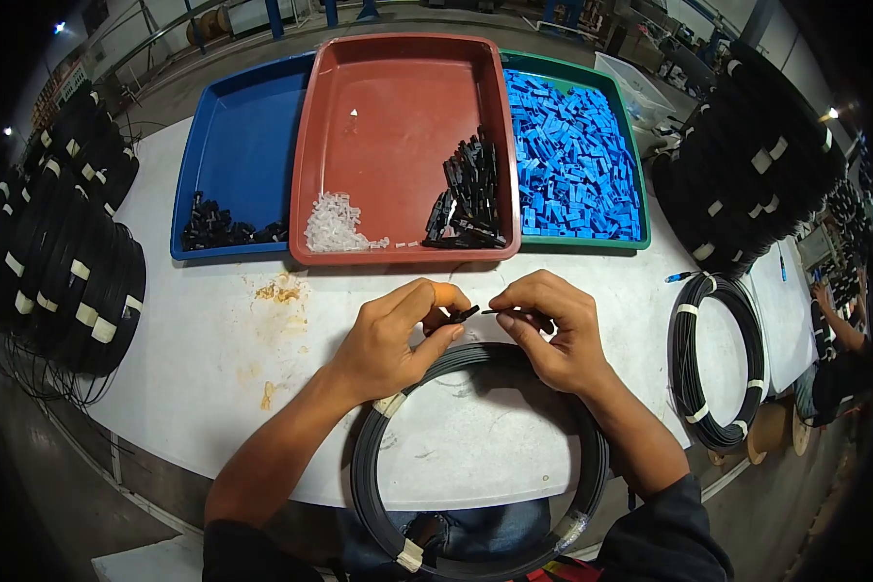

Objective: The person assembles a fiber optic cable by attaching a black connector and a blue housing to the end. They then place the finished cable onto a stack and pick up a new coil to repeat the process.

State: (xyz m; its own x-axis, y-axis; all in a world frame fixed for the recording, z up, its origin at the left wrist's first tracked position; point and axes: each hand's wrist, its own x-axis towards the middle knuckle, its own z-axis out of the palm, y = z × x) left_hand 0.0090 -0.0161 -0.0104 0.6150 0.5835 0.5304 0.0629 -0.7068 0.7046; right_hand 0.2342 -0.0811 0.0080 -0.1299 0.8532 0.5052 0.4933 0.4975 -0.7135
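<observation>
My left hand (390,335), with orange on one finger, pinches a small black connector part (467,313). Facing it, my right hand (557,335) pinches the thin dark end of a cable (488,310). A small gap shows between the part and the cable end. Below both hands lies a coil of black cable (363,466), bound with pale tape and reaching over the table's front edge onto my lap. How the held end joins the coil is hidden by my right hand.
A red tray (398,116) holds clear pieces and black parts. A blue tray (247,116) contains black parts; a green tray (640,218) has blue connectors. Cable coils are stacked left (58,281) and right (747,165). Another coil (684,359) lies right; a co-worker's arm (844,325) shows beyond.
</observation>
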